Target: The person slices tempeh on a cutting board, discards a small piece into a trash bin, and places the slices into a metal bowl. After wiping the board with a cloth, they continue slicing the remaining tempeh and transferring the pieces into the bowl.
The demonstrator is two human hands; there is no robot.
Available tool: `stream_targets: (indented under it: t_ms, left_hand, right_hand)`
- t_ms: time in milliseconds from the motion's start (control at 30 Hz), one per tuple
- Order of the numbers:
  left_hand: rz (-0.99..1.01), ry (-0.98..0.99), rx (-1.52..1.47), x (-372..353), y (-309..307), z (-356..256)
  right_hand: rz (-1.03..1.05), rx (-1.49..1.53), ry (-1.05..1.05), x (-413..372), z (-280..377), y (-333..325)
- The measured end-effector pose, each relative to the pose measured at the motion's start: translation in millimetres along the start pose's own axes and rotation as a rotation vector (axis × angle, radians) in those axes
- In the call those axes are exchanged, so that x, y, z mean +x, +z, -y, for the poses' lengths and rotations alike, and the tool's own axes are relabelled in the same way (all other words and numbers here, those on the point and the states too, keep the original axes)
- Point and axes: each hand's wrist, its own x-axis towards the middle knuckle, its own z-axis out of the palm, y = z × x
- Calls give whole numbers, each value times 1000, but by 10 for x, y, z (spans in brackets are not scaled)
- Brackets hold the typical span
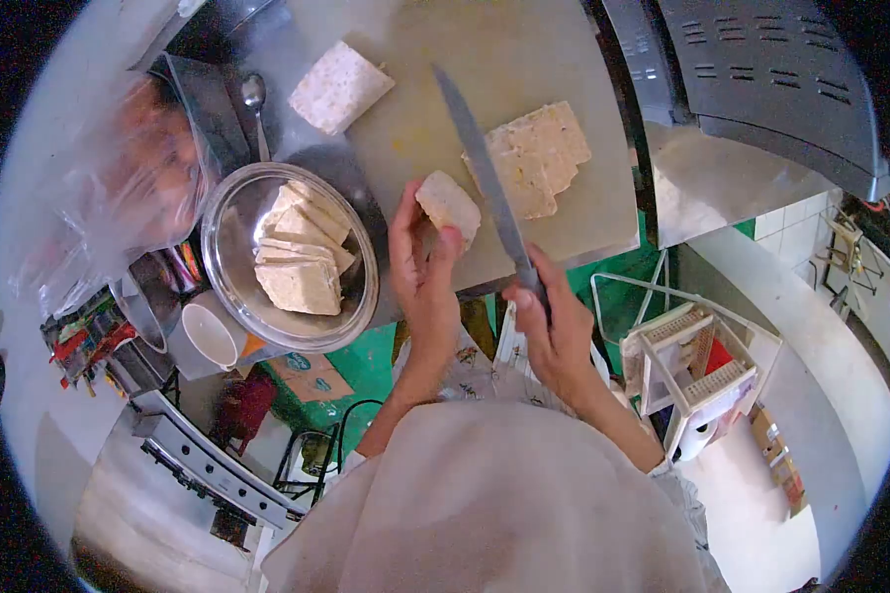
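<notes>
My left hand is closed around a short piece of tempeh, a pale, speckled block, above the cutting board. In my right hand is the dark handle of a long kitchen knife. Its blade points up and away, passing just right of the held piece. Several overlapping tempeh slices lie on the board to the right of the blade, which covers their left edge. A larger uncut tempeh block rests at the upper left of the board.
Left of the board stands a metal bowl with several tempeh slices. Near it are a spoon, a white cup and a clear plastic bag. A slatted metal appliance stands right; a white rack is on the floor.
</notes>
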Motion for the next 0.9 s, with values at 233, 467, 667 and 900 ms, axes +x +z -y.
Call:
stream_targets:
  t_ms: [233,467,667,900]
  left_hand:
    - [-51,-38,-71,51,31,-23]
    - [-47,-25,-86,42,21,45]
    - [-61,-3,-68,36,46,22]
    - [-76,35,74,39,10,15]
  right_hand:
    - [184,-274,-113,-321,72,-130]
    - [214,-391,-146,-412,35,-131]
    - [218,-431,-126,-463,39,-133]
    - [263,-407,-71,-462,131,-153]
